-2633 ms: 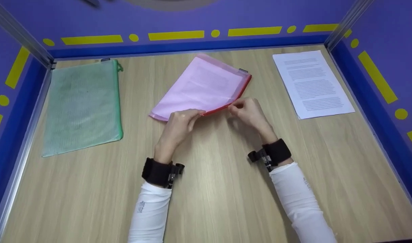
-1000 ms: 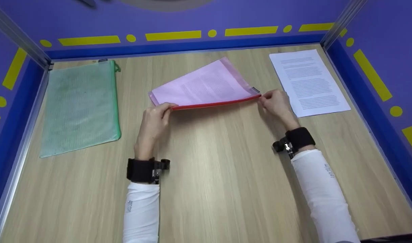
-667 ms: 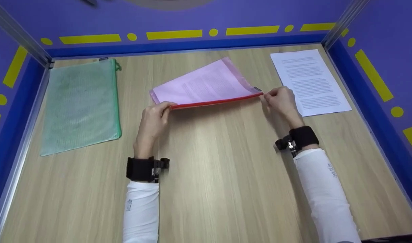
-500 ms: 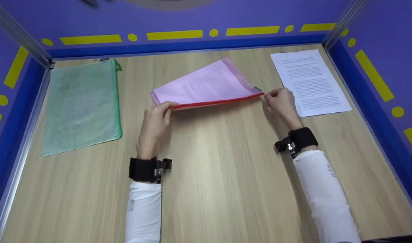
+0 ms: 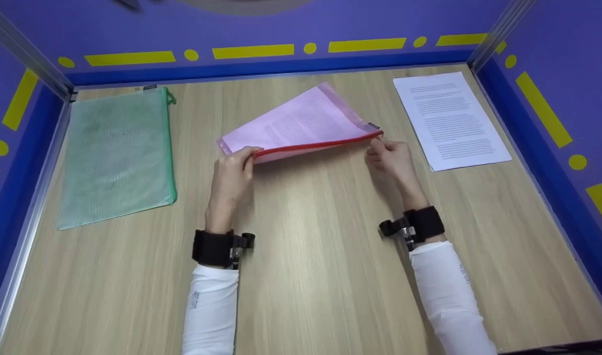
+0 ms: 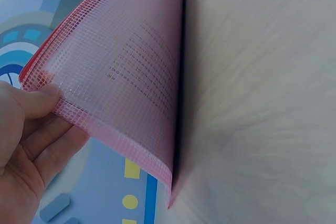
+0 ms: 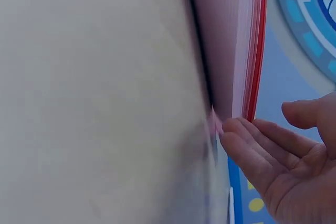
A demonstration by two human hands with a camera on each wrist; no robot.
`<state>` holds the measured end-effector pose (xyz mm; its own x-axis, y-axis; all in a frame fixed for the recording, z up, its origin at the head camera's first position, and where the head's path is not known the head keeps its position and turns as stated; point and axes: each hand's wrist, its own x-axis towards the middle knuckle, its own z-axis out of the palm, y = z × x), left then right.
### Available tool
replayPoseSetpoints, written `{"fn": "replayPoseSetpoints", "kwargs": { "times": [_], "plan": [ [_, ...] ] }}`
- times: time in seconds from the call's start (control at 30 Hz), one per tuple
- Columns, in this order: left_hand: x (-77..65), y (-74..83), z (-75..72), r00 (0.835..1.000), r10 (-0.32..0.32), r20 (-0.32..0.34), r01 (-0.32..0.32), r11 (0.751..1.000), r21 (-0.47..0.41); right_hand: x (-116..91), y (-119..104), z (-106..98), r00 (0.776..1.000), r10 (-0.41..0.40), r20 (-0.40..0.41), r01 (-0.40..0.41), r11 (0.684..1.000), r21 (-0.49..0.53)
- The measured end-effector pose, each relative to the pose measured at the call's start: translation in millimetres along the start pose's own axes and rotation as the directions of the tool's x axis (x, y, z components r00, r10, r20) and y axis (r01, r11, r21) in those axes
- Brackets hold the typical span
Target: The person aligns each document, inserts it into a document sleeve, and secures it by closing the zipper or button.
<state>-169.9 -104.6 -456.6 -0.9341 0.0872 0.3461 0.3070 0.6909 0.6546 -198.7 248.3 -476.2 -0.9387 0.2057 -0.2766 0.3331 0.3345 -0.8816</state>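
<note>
A pink mesh zipper pouch (image 5: 301, 121) holds a printed sheet whose text shows through. Its red zipper edge (image 5: 320, 145) faces me and is raised off the table. My left hand (image 5: 230, 180) pinches the left corner; the left wrist view has the thumb on the mesh (image 6: 105, 66) and the fingers behind. Under the zipper's right end is my right hand (image 5: 395, 159). In the right wrist view that hand's fingers (image 7: 252, 150) lie fairly straight against the pouch's lower corner, and the thumb (image 7: 302, 114) stands apart from it.
A green mesh zipper pouch (image 5: 118, 158) lies at the left of the wooden table (image 5: 301, 276). White printed paper (image 5: 451, 123) lies at the right. Purple walls (image 5: 261, 29) with yellow marks close off the back and both sides.
Both hands have spread from the middle of the zipper edge to its ends. In the last half second my right hand has shifted left and toward me, its thumb coming off the zipper end.
</note>
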Motion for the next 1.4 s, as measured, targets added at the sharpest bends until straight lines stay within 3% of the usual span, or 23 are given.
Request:
{"fn": "replayPoseSetpoints", "kwargs": {
  "times": [0.1, 0.2, 0.3, 0.43, 0.63, 0.77, 0.87, 1.0, 1.13, 1.27, 1.33, 1.4],
  "plan": [
    [0.6, 3.7, 2.5, 1.000, 0.027, 0.000, -0.027, 1.000, 0.004, -7, -2, 13, 0.996, 0.061, 0.063, -0.069, 0.990, 0.120],
    [0.3, 7.6, 5.9, 0.998, 0.070, 0.002, -0.070, 0.997, 0.013, -12, -4, 24, 0.986, 0.098, 0.135, -0.129, 0.961, 0.244],
    [-0.9, 11.8, 9.9, 0.995, 0.096, 0.021, -0.097, 0.995, 0.018, -16, -4, 36, 0.973, 0.109, 0.205, -0.181, 0.909, 0.376],
    [-2.7, 18.2, 16.3, 0.987, 0.126, 0.098, -0.129, 0.991, 0.020, -18, -3, 47, 0.956, 0.110, 0.272, -0.239, 0.829, 0.506],
    [-6.6, 25.9, 26.6, 0.954, 0.177, 0.242, -0.185, 0.983, 0.010, -21, -1, 63, 0.952, 0.134, 0.275, -0.278, 0.752, 0.598],
    [-9.7, 32.4, 33.6, 0.918, 0.198, 0.344, -0.212, 0.977, 0.004, -22, -1, 75, 0.950, 0.159, 0.268, -0.296, 0.730, 0.616],
    [-11.7, 38.1, 38.2, 0.893, 0.199, 0.405, -0.220, 0.975, 0.007, -21, -1, 82, 0.953, 0.153, 0.261, -0.288, 0.726, 0.625],
    [-14.0, 42.7, 42.7, 0.875, 0.169, 0.454, -0.199, 0.980, 0.018, -19, -2, 87, 0.957, 0.151, 0.248, -0.278, 0.723, 0.633],
    [-15.6, 43.8, 45.6, 0.844, 0.115, 0.525, -0.161, 0.986, 0.044, -16, 0, 88, 0.960, 0.158, 0.229, -0.269, 0.739, 0.617],
    [-16.9, 42.1, 44.9, 0.802, 0.052, 0.595, -0.121, 0.990, 0.076, -15, 3, 82, 0.969, 0.161, 0.185, -0.237, 0.809, 0.538],
    [-16.8, 39.3, 43.0, 0.798, 0.026, 0.602, -0.106, 0.990, 0.097, -15, 4, 77, 0.974, 0.159, 0.164, -0.219, 0.856, 0.468],
    [-16.0, 35.6, 39.7, 0.808, 0.011, 0.589, -0.098, 0.988, 0.116, -15, 5, 72, 0.977, 0.144, 0.155, -0.195, 0.899, 0.392]
  ]
}}
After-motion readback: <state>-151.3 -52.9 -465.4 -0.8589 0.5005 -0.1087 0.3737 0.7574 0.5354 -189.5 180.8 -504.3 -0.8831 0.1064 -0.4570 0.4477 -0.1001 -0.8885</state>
